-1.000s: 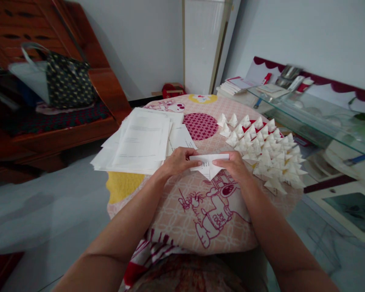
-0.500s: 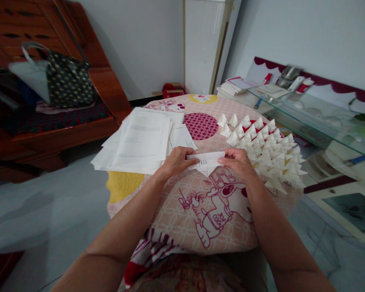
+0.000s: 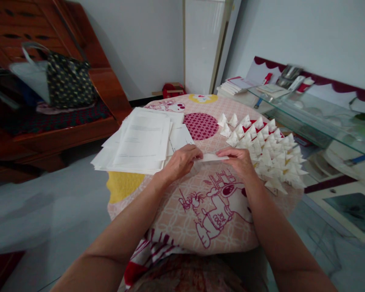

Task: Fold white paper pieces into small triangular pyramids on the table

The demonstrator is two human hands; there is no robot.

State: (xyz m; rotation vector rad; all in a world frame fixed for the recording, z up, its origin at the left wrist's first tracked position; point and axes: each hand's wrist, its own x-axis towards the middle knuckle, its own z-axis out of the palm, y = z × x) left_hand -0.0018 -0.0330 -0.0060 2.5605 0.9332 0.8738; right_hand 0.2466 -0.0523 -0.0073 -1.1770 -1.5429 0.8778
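Between my two hands is a small folded piece of white paper (image 3: 211, 157), seen nearly edge-on as a narrow strip above the tablecloth. My left hand (image 3: 184, 160) is closed on its left end, the fingertips curled over the edge. My right hand (image 3: 237, 159) pinches the right end between thumb and fingers. Left of my hands lies a spread stack of printed paper sheets (image 3: 141, 136). Many folded white paper pieces with pointed tips (image 3: 267, 150) stand grouped in rows to the right, close beyond my right hand.
The round table wears a pink patterned tablecloth (image 3: 176, 211) with cartoon figures. A glass-topped cabinet (image 3: 310, 117) borders it on the right, with a pile of booklets (image 3: 235, 86) at its far end. A wooden bench (image 3: 106, 89) carrying a dotted bag (image 3: 68, 81) stands at the left.
The folded paper has tilted from showing its printed face and pointed lower edge to a thin strip. My left hand has rolled over, its thumb now hidden.
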